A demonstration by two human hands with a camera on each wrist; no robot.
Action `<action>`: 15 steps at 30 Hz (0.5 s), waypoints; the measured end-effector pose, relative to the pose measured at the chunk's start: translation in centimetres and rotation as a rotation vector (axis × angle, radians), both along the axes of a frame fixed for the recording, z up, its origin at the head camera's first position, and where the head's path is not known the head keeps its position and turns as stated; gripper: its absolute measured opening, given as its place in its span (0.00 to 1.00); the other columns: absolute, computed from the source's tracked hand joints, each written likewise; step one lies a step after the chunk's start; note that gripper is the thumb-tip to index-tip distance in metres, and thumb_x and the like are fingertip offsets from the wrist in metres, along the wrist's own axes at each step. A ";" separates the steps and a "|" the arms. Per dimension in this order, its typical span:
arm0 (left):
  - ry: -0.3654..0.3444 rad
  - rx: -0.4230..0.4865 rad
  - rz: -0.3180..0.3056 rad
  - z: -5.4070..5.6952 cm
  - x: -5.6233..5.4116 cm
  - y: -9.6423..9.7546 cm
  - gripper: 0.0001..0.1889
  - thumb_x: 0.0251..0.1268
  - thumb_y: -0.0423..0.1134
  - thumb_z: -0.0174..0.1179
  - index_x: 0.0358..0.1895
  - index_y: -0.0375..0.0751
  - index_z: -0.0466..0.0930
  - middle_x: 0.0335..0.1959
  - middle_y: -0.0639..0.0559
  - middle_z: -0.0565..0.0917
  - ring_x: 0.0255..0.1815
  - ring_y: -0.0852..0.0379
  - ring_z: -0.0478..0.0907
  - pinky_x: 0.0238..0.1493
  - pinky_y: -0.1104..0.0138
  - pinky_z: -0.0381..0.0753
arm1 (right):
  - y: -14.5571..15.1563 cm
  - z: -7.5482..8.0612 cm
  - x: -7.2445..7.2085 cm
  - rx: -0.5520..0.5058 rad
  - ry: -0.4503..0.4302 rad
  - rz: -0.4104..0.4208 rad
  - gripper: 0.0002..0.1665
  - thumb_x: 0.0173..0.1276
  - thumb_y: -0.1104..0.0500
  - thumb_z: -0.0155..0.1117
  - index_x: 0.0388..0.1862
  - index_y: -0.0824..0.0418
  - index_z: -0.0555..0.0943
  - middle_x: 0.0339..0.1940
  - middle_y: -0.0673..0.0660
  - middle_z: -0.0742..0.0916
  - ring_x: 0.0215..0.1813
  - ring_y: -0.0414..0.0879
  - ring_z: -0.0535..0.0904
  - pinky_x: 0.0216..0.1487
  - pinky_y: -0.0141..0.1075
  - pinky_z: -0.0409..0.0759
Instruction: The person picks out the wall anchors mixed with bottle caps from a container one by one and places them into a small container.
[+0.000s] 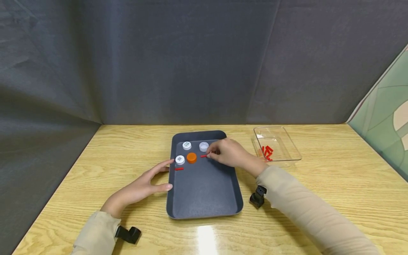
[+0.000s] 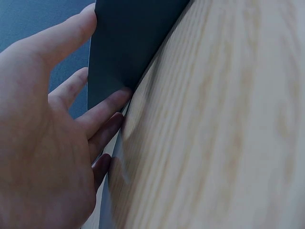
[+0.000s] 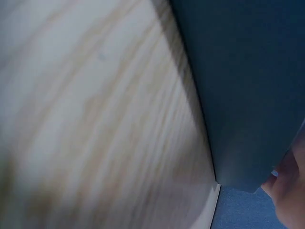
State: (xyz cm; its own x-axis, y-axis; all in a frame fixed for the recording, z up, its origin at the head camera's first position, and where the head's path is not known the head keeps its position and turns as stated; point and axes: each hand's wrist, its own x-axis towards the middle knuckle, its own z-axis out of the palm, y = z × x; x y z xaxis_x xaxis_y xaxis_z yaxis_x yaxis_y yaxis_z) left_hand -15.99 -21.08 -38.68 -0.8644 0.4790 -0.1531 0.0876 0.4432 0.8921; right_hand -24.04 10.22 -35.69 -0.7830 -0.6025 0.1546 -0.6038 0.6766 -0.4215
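A dark grey tray (image 1: pixel 207 194) lies on the table between both hands. At its upper right, the thumb and fingertips of my right hand (image 1: pixel 227 153) pinch a small red stick (image 1: pixel 203 156) close over the tray floor. My left hand (image 1: pixel 145 184) rests with relaxed fingers along the left rim, as the left wrist view also shows. Near those fingers lie another red stick (image 1: pixel 179 169) and a white cap (image 1: pixel 180 160) with a grey mark. An orange cap (image 1: pixel 191 158) sits beside it. Farther back are a patterned white cap (image 1: pixel 186 145) and an upturned white cap (image 1: pixel 204 146).
A clear plastic box (image 1: pixel 282 143) stands on the table to the right, with several red sticks (image 1: pixel 268 152) inside. Behind the wooden table (image 1: pixel 134 148) hangs a dark grey curtain (image 1: pixel 191 71). A green patterned panel (image 1: pixel 382 106) is at the right.
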 end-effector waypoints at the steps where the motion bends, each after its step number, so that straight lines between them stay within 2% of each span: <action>1: 0.000 0.001 0.001 0.0 0.0 0.0 0.41 0.66 0.49 0.65 0.79 0.60 0.53 0.73 0.42 0.63 0.75 0.40 0.56 0.69 0.34 0.47 | 0.0 -0.1 -0.1 0.002 0.001 0.002 0.05 0.67 0.59 0.69 0.39 0.56 0.89 0.23 0.43 0.85 0.20 0.36 0.68 0.24 0.33 0.66; 6: 0.000 0.001 0.003 0.0 0.0 0.1 0.41 0.66 0.50 0.65 0.79 0.60 0.53 0.73 0.43 0.64 0.75 0.41 0.56 0.69 0.34 0.46 | -0.2 -0.5 -0.4 0.015 0.019 -0.007 0.05 0.66 0.58 0.70 0.39 0.55 0.89 0.22 0.42 0.84 0.20 0.36 0.68 0.25 0.33 0.67; 15: 0.003 0.011 -0.007 0.1 0.1 0.0 0.41 0.67 0.49 0.65 0.79 0.59 0.53 0.73 0.41 0.63 0.75 0.40 0.56 0.69 0.33 0.46 | -0.5 -0.7 -0.7 0.067 0.031 -0.030 0.04 0.66 0.57 0.70 0.38 0.53 0.90 0.25 0.42 0.87 0.21 0.36 0.72 0.25 0.34 0.70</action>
